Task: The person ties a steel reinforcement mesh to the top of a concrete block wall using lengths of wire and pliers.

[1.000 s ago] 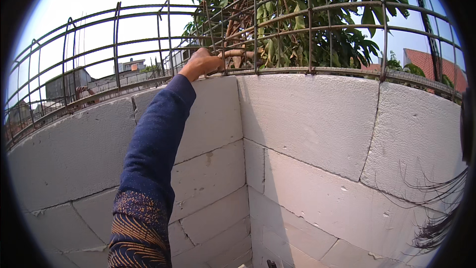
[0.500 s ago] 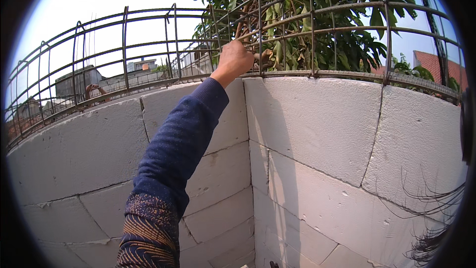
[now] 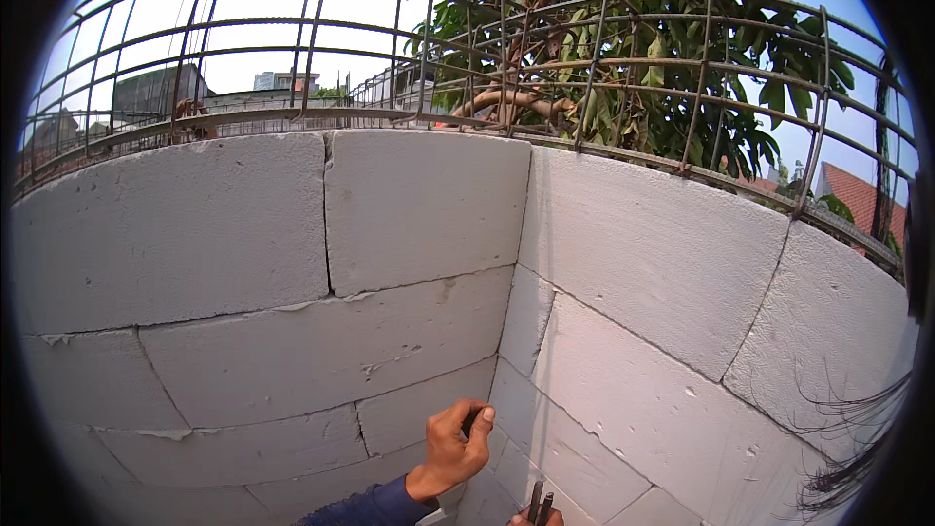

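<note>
My left hand (image 3: pixel 456 445) is raised in front of the corner where two block walls meet, its blue sleeve (image 3: pixel 385 505) entering from the lower edge. The fingers curl in and the thumb closes toward them. A dark gap shows between thumb and forefinger, and whatever they pinch, if anything, cannot be made out. Low at the bottom edge, only part of my right hand (image 3: pixel 552 518) shows. It is closed round a dark two-pronged hand tool (image 3: pixel 535 503), whose two slim ends point up; the rest is hidden. Neither hand touches the wall.
Pale block walls (image 3: pixel 419 209) meet in a corner ahead. Along their tops runs a rebar cage (image 3: pixel 701 68) of long bars and tied stirrups. A leafy tree (image 3: pixel 633 58) grows behind the cage. Dark strands of hair (image 3: pixel 857 429) hang at the right edge.
My left hand has come down from the rebar cage at the corner to low before the wall. The right hand and its tool have risen into sight. The view has tilted down.
</note>
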`<control>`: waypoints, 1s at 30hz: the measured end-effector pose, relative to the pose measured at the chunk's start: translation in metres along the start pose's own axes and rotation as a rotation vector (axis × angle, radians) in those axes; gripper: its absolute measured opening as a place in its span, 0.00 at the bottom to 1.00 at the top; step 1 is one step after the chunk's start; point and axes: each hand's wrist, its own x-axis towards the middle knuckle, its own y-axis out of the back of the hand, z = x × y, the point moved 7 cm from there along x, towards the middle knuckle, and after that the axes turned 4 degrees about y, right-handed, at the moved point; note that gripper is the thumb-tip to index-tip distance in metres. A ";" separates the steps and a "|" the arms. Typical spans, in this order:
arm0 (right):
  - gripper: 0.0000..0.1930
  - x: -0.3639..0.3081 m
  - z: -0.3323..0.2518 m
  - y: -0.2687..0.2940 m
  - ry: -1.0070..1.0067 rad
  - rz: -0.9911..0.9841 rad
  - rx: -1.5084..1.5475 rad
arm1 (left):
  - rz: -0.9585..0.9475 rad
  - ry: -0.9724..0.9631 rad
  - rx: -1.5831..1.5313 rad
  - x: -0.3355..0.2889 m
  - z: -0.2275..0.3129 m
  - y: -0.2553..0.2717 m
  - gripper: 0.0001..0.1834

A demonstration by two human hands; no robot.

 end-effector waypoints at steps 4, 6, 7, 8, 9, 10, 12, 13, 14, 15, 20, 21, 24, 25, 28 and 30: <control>0.09 0.008 -0.030 -0.030 0.146 0.005 0.096 | -0.422 0.563 -0.392 -0.127 -0.102 -0.029 0.09; 0.09 0.017 -0.035 -0.042 0.182 0.015 0.214 | -0.606 0.668 -0.521 -0.155 -0.086 -0.035 0.20; 0.08 0.025 -0.036 -0.046 0.212 -0.018 0.158 | -0.691 0.719 -0.586 -0.168 -0.080 -0.038 0.31; 0.08 0.029 -0.035 -0.051 0.219 -0.026 0.186 | -0.622 0.711 -0.519 -0.174 -0.088 -0.037 0.30; 0.07 0.032 -0.032 -0.058 0.226 -0.035 0.215 | -0.553 0.702 -0.450 -0.182 -0.102 -0.039 0.29; 0.07 0.035 -0.029 -0.062 0.234 -0.043 0.244 | -0.486 0.693 -0.381 -0.191 -0.119 -0.040 0.29; 0.12 0.044 -0.021 -0.062 0.225 -0.144 0.332 | -0.440 0.564 -0.332 -0.207 -0.148 -0.044 0.25; 0.13 0.046 -0.017 -0.066 0.209 -0.141 0.331 | -0.444 0.526 -0.263 -0.212 -0.156 -0.042 0.24; 0.13 0.047 -0.014 -0.070 0.196 -0.138 0.329 | -0.450 0.485 -0.193 -0.208 -0.152 -0.038 0.23; 0.12 0.048 -0.011 -0.072 0.182 -0.139 0.333 | -0.428 0.514 -0.169 -0.210 -0.148 -0.035 0.24; 0.08 0.031 -0.010 -0.093 0.101 -0.114 0.357 | -0.412 0.608 -0.097 -0.222 -0.153 -0.029 0.27; 0.07 0.022 -0.016 -0.098 0.078 -0.103 0.351 | -0.395 0.621 -0.154 -0.227 -0.159 -0.031 0.26; 0.05 0.015 -0.020 -0.096 0.082 -0.076 0.386 | -0.402 0.752 -0.305 -0.229 -0.157 -0.033 0.25; 0.06 0.016 -0.020 -0.094 0.088 -0.076 0.402 | -0.437 0.864 -0.343 -0.224 -0.143 -0.028 0.24; 0.08 0.019 -0.015 -0.088 0.119 -0.095 0.429 | -0.401 0.805 -0.331 -0.233 -0.155 -0.029 0.22; 0.14 0.027 -0.007 -0.078 0.161 -0.115 0.425 | -0.362 0.711 -0.246 -0.231 -0.148 -0.027 0.22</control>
